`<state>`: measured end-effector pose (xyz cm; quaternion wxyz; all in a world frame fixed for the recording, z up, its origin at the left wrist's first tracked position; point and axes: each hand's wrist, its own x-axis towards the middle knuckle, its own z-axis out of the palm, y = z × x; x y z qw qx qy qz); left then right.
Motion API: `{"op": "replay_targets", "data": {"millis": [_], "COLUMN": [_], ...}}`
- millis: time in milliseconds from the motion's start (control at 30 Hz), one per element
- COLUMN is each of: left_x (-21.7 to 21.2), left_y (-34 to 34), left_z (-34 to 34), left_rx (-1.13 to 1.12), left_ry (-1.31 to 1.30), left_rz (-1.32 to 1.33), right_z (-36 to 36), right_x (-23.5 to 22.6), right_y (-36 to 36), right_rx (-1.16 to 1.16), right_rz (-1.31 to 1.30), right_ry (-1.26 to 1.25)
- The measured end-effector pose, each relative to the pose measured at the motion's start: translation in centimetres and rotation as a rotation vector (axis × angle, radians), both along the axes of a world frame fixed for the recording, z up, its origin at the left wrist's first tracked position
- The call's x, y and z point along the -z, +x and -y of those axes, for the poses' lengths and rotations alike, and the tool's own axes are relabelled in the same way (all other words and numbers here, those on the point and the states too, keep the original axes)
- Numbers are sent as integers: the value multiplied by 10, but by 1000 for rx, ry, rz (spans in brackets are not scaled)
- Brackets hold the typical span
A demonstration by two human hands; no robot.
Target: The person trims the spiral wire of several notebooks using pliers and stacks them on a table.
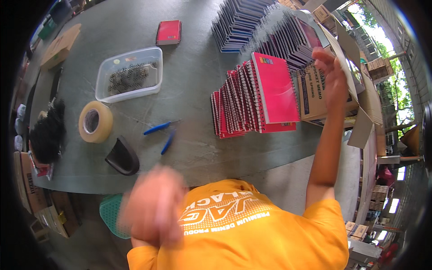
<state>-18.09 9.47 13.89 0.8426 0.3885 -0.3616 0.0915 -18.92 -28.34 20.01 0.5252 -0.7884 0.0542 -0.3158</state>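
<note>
My right hand (332, 76) is raised at the right, beside an open cardboard box (311, 96) and close to the notebooks, its fingers stretched and nothing seen in them. Just left of it, a leaning stack of red spiral notebooks (275, 90) fans out on the table. My left hand (157, 202) is smeared by motion in front of my chest, near the table's front edge; whether it holds anything does not show. Nearest to it on the table are a black curved object (123, 158) and blue-handled pliers (157, 128).
More spiral notebooks (231, 29) stand in rows at the back. A clear plastic tub (102, 85) holds dark wire coils. Also on the grey-green table (193, 103) are a tape roll (105, 121), a single red notebook (169, 32) and a black heap (47, 135). A green stool (110, 216) stands below.
</note>
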Motion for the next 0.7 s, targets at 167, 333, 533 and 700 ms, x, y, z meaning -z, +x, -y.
{"op": "replay_targets", "data": {"millis": [167,333,533,700], "left_x": [144,158,179,167], "left_y": [69,58,72,85], "left_z": [87,154,180,180], "left_rx": [230,335,670,618], "left_ry": [638,454,227,407], "left_rz": [-917,-1162,-1168,-1281], "right_z": [44,-4,-57,-37], "right_x": [242,279,211,222], "right_y": [-59,-44,-18,-14], "right_rx": [-81,-649,-420,-416], "right_rz": [-12,119,-141,-99], "right_ry": [245,1189,793,954]}}
